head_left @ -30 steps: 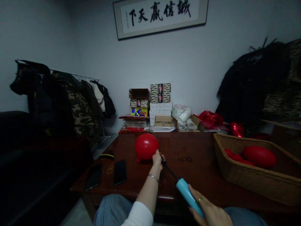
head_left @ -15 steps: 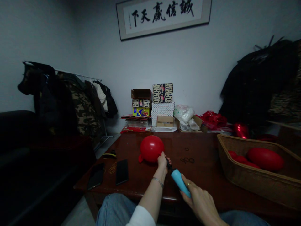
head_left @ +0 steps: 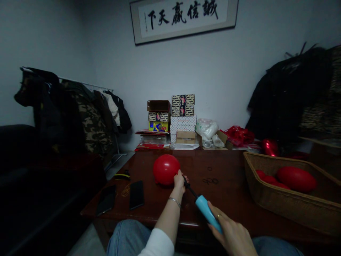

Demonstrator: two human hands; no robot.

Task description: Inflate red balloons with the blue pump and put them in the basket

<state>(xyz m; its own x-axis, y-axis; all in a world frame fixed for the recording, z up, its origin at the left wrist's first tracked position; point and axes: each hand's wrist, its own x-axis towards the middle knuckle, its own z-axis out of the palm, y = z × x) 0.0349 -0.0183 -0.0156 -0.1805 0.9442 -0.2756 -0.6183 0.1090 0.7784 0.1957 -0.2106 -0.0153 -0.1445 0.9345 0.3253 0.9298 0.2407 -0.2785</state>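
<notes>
A round, glossy red balloon (head_left: 166, 170) hangs at the end of my left hand (head_left: 180, 180), over the dark wooden table. My left fingers are closed around the balloon's neck and the black tip of a hand pump; the exact join is hidden by them. Wrapped around the pump's light blue barrel (head_left: 207, 213) is my right hand (head_left: 231, 231), closer to me. Between the two hands a length of the pump's black rod (head_left: 193, 192) shows.
Right of me a wicker basket (head_left: 287, 202) holds several red balloons (head_left: 296, 179). Black rings (head_left: 211, 181) lie on the tabletop (head_left: 226, 202). Two dark phones (head_left: 136, 195), a yellow-and-black item (head_left: 122, 175) and a thin yellow loop (head_left: 125, 190) lie at left. Boxes (head_left: 183, 124) stand behind.
The blue barrel has drawn back from my left hand, so more black rod shows. The balloon and my left hand have shifted slightly left in view.
</notes>
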